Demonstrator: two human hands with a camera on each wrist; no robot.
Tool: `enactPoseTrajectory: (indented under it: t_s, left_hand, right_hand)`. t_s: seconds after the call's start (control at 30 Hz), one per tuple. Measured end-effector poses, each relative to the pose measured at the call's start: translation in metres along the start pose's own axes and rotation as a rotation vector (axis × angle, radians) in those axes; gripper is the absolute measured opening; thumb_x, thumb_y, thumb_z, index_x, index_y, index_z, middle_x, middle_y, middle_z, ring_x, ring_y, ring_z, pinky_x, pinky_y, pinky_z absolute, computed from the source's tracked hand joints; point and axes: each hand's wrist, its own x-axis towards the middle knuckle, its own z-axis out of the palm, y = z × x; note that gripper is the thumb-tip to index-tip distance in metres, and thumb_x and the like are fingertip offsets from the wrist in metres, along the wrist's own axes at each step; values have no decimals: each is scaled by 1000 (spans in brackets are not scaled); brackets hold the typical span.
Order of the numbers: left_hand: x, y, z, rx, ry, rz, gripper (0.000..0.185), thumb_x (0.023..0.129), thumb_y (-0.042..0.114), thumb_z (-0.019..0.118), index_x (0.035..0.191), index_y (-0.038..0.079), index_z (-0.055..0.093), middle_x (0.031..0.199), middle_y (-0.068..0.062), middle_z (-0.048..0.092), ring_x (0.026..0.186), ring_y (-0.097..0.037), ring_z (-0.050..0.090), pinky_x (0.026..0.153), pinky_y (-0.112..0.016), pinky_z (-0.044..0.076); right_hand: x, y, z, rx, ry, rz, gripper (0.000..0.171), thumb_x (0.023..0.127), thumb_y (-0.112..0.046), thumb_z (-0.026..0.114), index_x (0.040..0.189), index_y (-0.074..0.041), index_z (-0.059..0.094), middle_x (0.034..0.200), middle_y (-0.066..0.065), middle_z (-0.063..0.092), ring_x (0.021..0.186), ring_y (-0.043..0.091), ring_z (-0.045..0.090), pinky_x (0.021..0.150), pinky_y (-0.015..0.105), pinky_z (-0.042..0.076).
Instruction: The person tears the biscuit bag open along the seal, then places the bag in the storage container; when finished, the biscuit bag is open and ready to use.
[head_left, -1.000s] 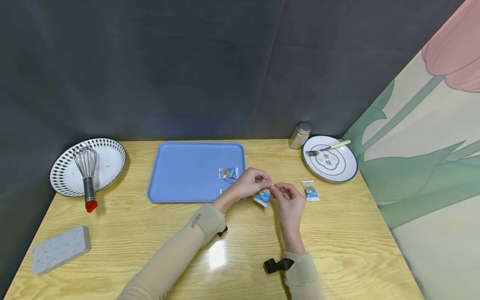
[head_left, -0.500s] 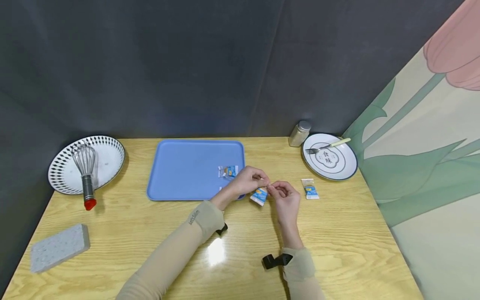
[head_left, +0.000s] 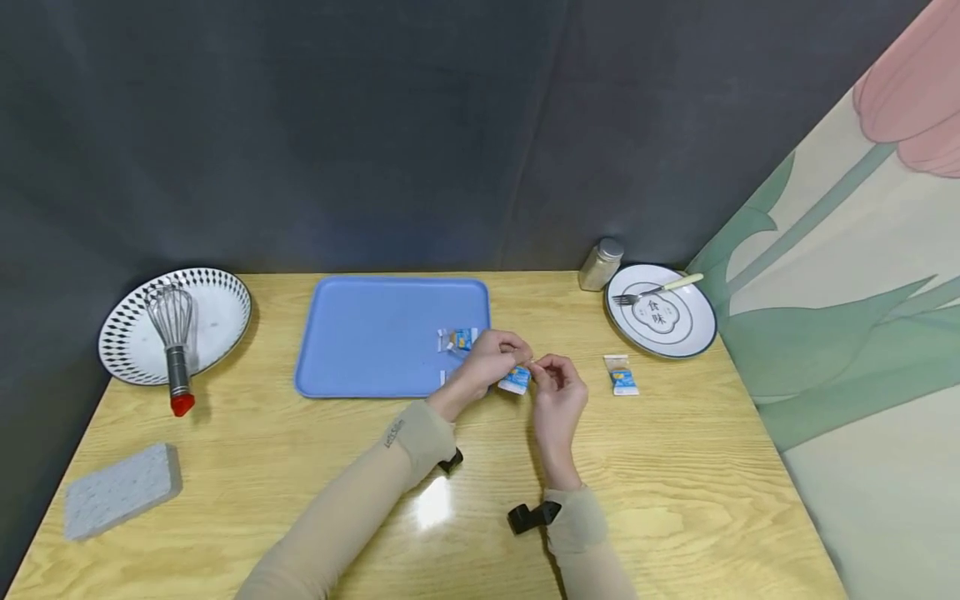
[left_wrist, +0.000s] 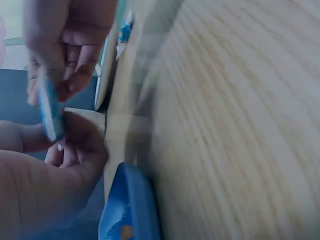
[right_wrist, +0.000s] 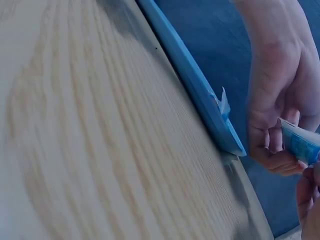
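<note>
Both hands hold a small blue-and-white snack packet up over the table, beside the tray's right front corner. My left hand pinches its upper edge between thumb and fingers. Close against it, the right hand pinches the same edge, fingertips nearly meeting the left ones. In the right wrist view the packet hangs between the two hands. On the blue tray lies a similar packet, and a scrap of white wrapper near it is partly hidden by my left arm. Another packet lies on the table to the right.
A patterned plate with a whisk across it stands at the left, a grey sponge-like block in front. At the back right are a shaker jar and a plate bearing a fork. A dark curtain backs the table.
The right hand has shifted left, closer to the left hand, and the packet has moved a little left with it. More of the packet is now covered by the fingers.
</note>
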Motion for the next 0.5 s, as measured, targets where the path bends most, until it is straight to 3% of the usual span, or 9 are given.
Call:
enactPoseTrajectory:
  t_s: [0.2, 0.33, 0.5]
  left_hand:
    - [5, -6, -8, 125, 203, 56, 14, 102, -2, 64, 108, -9, 75, 90, -13, 72, 75, -17, 61, 66, -28, 49]
    - [1, 0, -13, 152, 202, 80, 17, 105, 2, 64, 112, -9, 75, 95, -14, 72, 81, -25, 65, 71, -35, 52]
    - [-1, 4, -8, 156, 200, 85, 18, 105, 4, 65, 113, -8, 76, 99, -17, 72, 85, -25, 65, 74, -35, 53]
  right_hand:
    - [-11, -8, 7, 12, -89, -19, 9, 94, 12, 74, 91, 12, 66, 84, 19, 65, 75, 10, 59, 66, 15, 48]
    - [-13, -11, 6, 25, -112, -15, 9, 94, 10, 75, 91, 12, 66, 83, 20, 65, 76, 11, 60, 67, 15, 48]
    - [-17, -12, -2, 6, -128, 0, 9, 95, 10, 75, 92, 12, 67, 85, 20, 66, 77, 11, 61, 68, 18, 50]
